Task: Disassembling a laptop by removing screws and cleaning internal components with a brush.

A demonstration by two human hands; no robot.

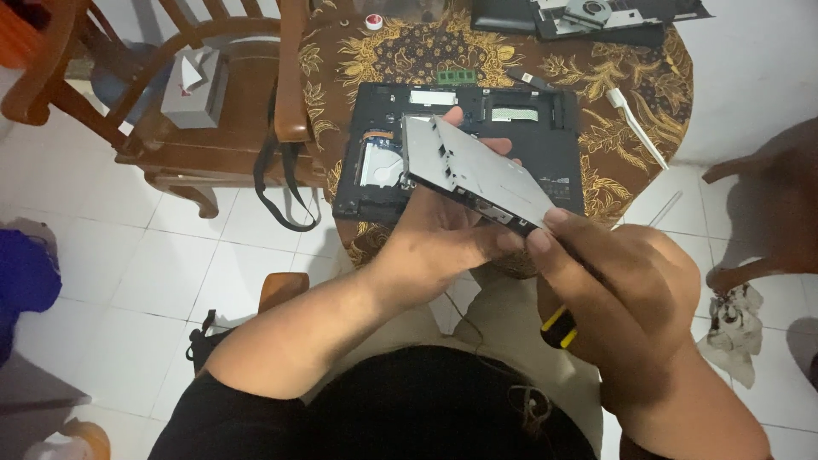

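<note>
Grey, flat metal optical drive is held tilted above the opened black laptop base. The left hand grips it from below, fingers curled around its edges. The right hand is clenched on a black-and-yellow-handled screwdriver, thumb against the drive's near corner. Beneath lies a brown, gold-patterned tablecloth.

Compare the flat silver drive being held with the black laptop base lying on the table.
The drive is silver-grey metal; the laptop base is black. The drive is tilted in the air, gripped by the left hand, while the base lies flat on the patterned table. The drive is smaller and closed; the base is larger, with open bays showing inner parts. The right hand, holding a black-and-yellow screwdriver, meets the drive's lower corner. Both are flat and rectangular.
</note>
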